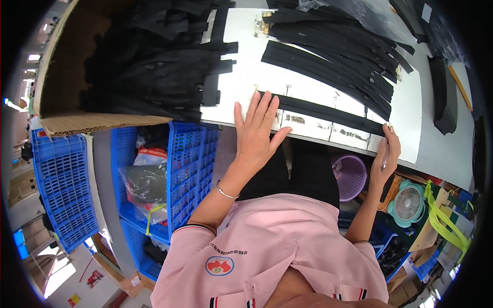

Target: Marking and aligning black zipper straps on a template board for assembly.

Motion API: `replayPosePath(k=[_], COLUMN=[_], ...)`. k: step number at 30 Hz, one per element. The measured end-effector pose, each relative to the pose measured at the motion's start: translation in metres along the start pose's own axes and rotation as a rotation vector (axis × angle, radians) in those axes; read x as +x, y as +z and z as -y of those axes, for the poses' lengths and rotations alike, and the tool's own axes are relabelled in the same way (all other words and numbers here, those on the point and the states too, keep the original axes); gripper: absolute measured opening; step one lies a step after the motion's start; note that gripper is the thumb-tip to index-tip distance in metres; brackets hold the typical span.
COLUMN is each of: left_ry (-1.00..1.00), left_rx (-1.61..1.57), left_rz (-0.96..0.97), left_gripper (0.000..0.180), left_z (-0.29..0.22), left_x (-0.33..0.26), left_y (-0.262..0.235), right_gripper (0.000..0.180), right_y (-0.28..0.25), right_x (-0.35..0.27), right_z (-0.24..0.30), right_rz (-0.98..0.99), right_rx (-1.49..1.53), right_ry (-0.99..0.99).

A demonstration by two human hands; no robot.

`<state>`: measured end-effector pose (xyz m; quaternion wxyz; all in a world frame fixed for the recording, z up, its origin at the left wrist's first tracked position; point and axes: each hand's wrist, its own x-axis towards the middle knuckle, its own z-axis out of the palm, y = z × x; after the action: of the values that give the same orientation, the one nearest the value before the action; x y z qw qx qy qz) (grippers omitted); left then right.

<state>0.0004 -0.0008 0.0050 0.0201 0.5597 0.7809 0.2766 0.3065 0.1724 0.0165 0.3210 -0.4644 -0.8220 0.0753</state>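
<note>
One black fabric strip (323, 111) lies across the white board (241, 72) near its front edge. My left hand (258, 120) rests flat at the strip's left end, fingers stretched out and slightly apart, holding nothing. At its right end, my right hand (389, 151) has its fingertips on or beside the strip. A thin silvery pen-like tool (384, 163) shows in that hand, its fingers closed round it; most of the tool is hidden. Beyond the single strip, many more black strips (334, 64) lie fanned out in a pile.
A cardboard box (102, 123) heaped with black strips (149, 61) stands at the left. Blue plastic crates (192, 169) hold bagged goods below. A purple basket (350, 177) and a teal fan (406, 204) sit under the table. Clear plastic (359, 15) lies at the back.
</note>
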Motion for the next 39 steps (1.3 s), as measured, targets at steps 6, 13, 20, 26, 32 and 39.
replayPosePath(k=[6,13,20,26,32,39], left_ry=[0.024,0.018,0.005,0.014,0.017,0.016], left_rx=[0.022,-0.006,-0.032,-0.044,-0.025,-0.019], left_rz=[-0.038,-0.039,-0.058,-0.071,-0.077,-0.077], left_gripper=[0.073,0.073,0.072,0.072,0.071,0.071], left_z=[0.003,-0.001,0.002,0.003,0.003,0.001], left_x=[-0.002,0.001,-0.002,-0.002,-0.002,-0.001], left_y=[-0.001,0.000,0.001,0.004,0.003,0.004], right_gripper=[0.024,0.018,0.016,0.015,0.015,0.021], right_y=[0.029,0.096,0.119,0.124,0.115,0.112], right_x=[0.027,0.053,0.048,0.045,0.046,0.046], right_z=[0.092,0.163,0.165,0.164,0.164,0.162], right_rz=[0.180,0.326,0.318,0.281,0.345,0.399], right_rx=[0.639,0.923,0.732,0.677,0.721,0.727], right_ry=[0.245,0.225,0.052,-0.013,0.062,-0.048])
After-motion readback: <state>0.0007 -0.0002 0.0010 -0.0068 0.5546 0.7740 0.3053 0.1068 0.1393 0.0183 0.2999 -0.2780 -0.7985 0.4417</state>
